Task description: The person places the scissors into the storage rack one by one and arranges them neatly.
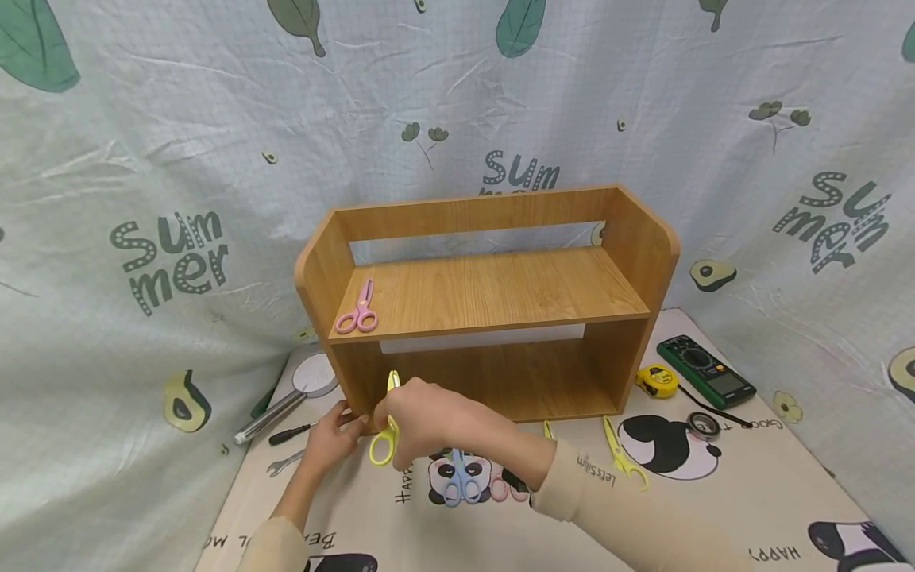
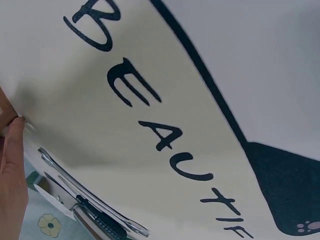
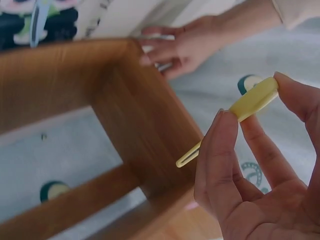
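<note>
A pair of yellow scissors [image 1: 387, 442] is pinched in my right hand [image 1: 422, 419], blades upward, in front of the lower left compartment. Up close in the right wrist view, thumb and fingertips hold the yellow handle [image 3: 255, 99], with the narrow tip [image 3: 188, 155] showing beyond the fingers. A two-tier wooden shelf [image 1: 493, 290] stands in the middle of the table. At its lower left corner my left hand [image 1: 334, 438] holds the side panel's edge, thumb toward the front. Pink scissors [image 1: 362, 310] lie on the upper tier, at its left end.
Blue scissors [image 1: 462, 481] and pink-handled scissors [image 1: 500, 489] lie before the shelf, more yellow scissors [image 1: 623, 454] at right. Left are a magnifying glass [image 1: 314, 376], screwdriver [image 1: 288, 434] and wrench [image 1: 284, 463]. Right are a tape measure [image 1: 658, 381], multimeter [image 1: 704, 369] and black tape roll [image 1: 704, 425].
</note>
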### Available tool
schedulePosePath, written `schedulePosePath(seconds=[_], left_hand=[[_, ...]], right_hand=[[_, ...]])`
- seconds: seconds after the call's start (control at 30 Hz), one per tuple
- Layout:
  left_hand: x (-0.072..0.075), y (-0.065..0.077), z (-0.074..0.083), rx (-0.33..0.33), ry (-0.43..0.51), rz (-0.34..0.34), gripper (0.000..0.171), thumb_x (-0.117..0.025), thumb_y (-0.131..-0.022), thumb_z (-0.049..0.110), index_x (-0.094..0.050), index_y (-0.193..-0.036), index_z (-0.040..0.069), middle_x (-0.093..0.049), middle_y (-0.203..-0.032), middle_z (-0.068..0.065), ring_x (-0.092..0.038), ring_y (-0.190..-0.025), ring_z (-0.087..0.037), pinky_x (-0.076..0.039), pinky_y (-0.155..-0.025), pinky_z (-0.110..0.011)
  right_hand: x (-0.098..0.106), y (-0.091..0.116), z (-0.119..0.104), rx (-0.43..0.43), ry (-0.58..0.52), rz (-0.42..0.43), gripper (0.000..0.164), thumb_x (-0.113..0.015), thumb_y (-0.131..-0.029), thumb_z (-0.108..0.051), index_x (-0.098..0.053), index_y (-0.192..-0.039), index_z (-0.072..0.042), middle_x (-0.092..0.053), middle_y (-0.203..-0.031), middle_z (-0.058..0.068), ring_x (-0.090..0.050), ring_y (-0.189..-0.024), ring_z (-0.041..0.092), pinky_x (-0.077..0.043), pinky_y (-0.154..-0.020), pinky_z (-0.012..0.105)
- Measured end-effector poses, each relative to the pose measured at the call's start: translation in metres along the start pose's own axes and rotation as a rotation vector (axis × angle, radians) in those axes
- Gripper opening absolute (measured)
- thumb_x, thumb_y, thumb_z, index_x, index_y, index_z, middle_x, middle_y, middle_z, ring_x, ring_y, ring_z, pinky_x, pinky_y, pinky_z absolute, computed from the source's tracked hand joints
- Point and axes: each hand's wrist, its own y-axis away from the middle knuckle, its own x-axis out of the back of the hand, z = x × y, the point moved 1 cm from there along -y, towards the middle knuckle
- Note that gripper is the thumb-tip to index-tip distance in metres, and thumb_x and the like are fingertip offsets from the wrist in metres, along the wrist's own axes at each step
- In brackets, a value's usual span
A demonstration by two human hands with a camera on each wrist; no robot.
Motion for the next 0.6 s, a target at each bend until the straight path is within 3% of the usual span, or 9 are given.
schedulePosePath(seconds=[0.13, 0.33, 0.6], left_hand=[[0.000, -0.001, -0.002, 0.007, -0.011, 0.002, 0.046, -0.065, -0.100, 0.024, -0.057, -0.140, 0.003, -0.070, -0.130, -0.027, -0.065, -0.127, -0.045, -0.056, -0.078, -0.029], [-0.001, -0.003, -0.005, 0.006, 0.012, 0.015, 0.046, -0.065, -0.099, 0.023, -0.058, -0.140, 0.002, -0.070, -0.129, -0.028, -0.069, -0.119, -0.044, -0.059, -0.076, -0.029], [-0.003, -0.005, -0.006, 0.034, 0.034, -0.002, 0.048, -0.066, -0.100, 0.021, -0.054, -0.142, 0.000, -0.065, -0.134, -0.032, -0.071, -0.115, -0.044, -0.063, -0.076, -0.034]], right_hand=[[0.018, 0.001, -0.004, 0.015, 0.046, 0.031, 0.027, -0.088, -0.076, -0.013, -0.077, -0.101, -0.014, -0.064, -0.078, -0.006, -0.055, -0.070, 0.009, -0.047, -0.057, 0.017], [0.044, 0.003, -0.004, 0.014, 0.043, 0.064, 0.025, -0.084, -0.079, -0.012, -0.075, -0.102, -0.014, -0.063, -0.078, -0.005, -0.056, -0.068, 0.009, -0.047, -0.057, 0.018], [0.076, -0.017, -0.002, -0.017, 0.067, 0.081, 0.034, -0.085, -0.079, -0.013, -0.076, -0.112, -0.011, -0.061, -0.087, 0.000, -0.053, -0.074, 0.012, -0.041, -0.055, 0.020]])
